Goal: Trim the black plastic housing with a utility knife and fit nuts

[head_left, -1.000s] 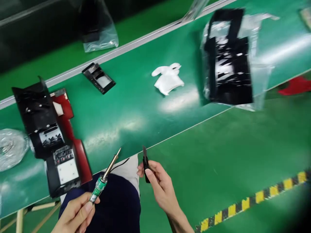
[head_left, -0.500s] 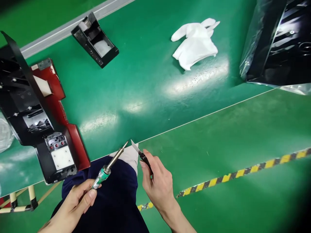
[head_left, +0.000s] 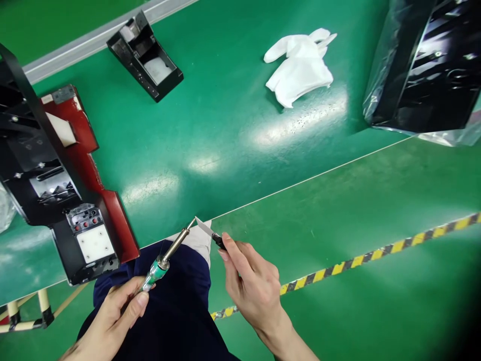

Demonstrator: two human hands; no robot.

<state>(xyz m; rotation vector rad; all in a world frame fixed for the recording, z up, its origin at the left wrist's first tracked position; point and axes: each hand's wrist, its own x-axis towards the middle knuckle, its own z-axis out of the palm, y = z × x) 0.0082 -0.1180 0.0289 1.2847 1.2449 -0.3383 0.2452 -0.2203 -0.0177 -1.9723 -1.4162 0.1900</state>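
My left hand [head_left: 122, 311] is closed round the clear and green handle of a soldering iron [head_left: 160, 265], whose metal tip points up and to the right. Between the thumb and fingers of my right hand [head_left: 251, 281] is the black handle of a small knife [head_left: 204, 227]. The knife's blade reaches up and left, and its point meets the iron's tip or lies right beside it. Both tools are above my lap, close to the table's front edge.
On the green table [head_left: 218, 125] lie a black holder [head_left: 158, 70] at the back and a white glove [head_left: 300, 67]. A black housing on a red base [head_left: 122, 225] stands left. Another black part [head_left: 428, 85] with plastic wrap is at the right.
The knife has tilted flatter, and its point has moved left to the soldering iron's tip. My right hand has shifted slightly right and turned. The view has shifted a little.
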